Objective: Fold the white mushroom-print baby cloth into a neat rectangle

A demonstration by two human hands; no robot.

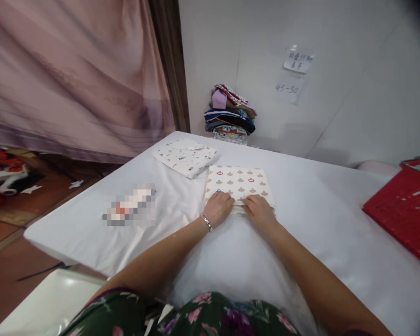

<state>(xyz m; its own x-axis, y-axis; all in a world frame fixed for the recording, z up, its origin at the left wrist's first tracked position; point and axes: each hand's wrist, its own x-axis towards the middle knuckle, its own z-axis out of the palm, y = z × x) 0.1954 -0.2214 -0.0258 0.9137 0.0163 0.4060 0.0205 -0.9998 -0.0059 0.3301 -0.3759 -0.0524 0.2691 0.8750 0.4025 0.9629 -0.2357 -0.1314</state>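
Note:
A folded cream cloth point(236, 179) printed with beige shapes and small red and blue anchors lies on the white-covered table point(311, 233). At its near edge, my left hand point(220, 207) has its fingers curled over the layers, a bracelet on the wrist. Close beside it, my right hand point(259, 211) grips the same edge, with a small gap between the two hands. The undersides of my fingers are hidden. Another folded white cloth point(185, 156) with a small dark print rests behind and to the left.
A blurred-out object point(129, 205) lies on the table's left part. Folded clothes point(231, 114) are stacked beyond the far edge by the wall. A red plastic basket point(402, 200) stands at the right. Pink curtains point(73, 70) hang at the left, above a tiled floor.

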